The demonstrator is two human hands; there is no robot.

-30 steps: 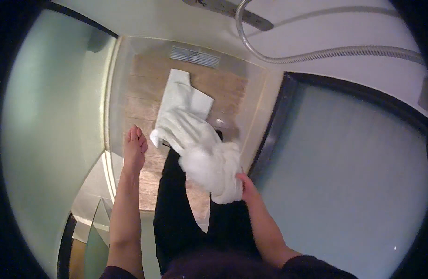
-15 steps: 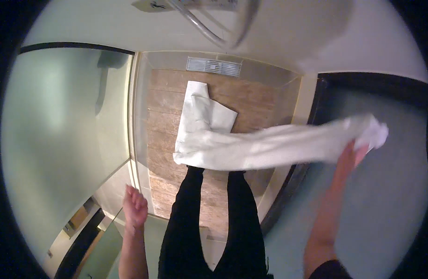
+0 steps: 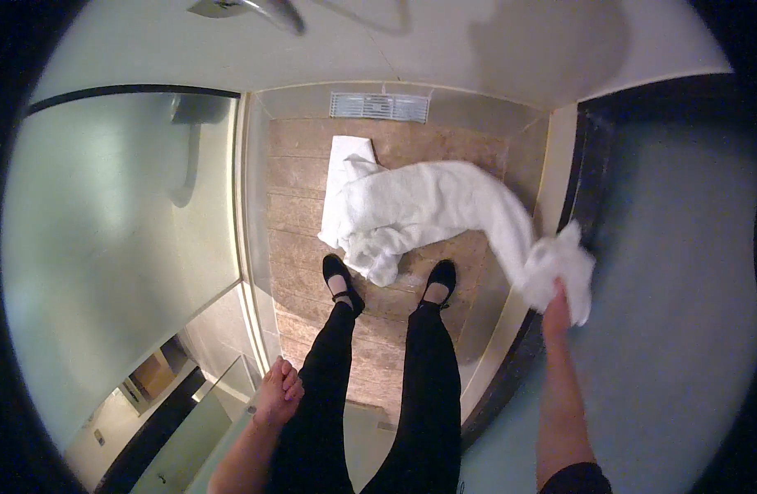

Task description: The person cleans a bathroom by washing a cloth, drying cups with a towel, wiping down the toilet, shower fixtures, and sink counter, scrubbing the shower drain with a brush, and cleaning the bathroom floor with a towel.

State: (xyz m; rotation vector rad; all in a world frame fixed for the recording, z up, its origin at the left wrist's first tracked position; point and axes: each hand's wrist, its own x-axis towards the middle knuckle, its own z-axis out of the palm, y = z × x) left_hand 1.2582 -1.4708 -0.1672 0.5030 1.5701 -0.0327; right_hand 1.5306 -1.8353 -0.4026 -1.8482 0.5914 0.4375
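My right hand (image 3: 557, 306) grips the bunched end of a white towel (image 3: 444, 193) at the shower's right side, beside the dark-edged frosted panel. The towel curves leftward from there onto the wood-look tiled floor (image 3: 296, 206), lying in crumpled folds over a flatter white cloth (image 3: 349, 150) in front of my black shoes. My left hand (image 3: 279, 391) is held low by my left thigh, fingers curled closed, with nothing visible in it.
A metal drain grate (image 3: 378, 106) runs along the back edge of the floor. Frosted glass stands on the left (image 3: 123, 239) and a dark-framed frosted panel (image 3: 666, 288) on the right. A shower fitting (image 3: 271, 15) and hose are on the back wall. A raised sill (image 3: 551, 177) borders the right side.
My right hand swung out rightward with the towel, then came slightly down and left. The towel now lies farther back, uncovering both shoes. My left hand dropped lower and moved inward.
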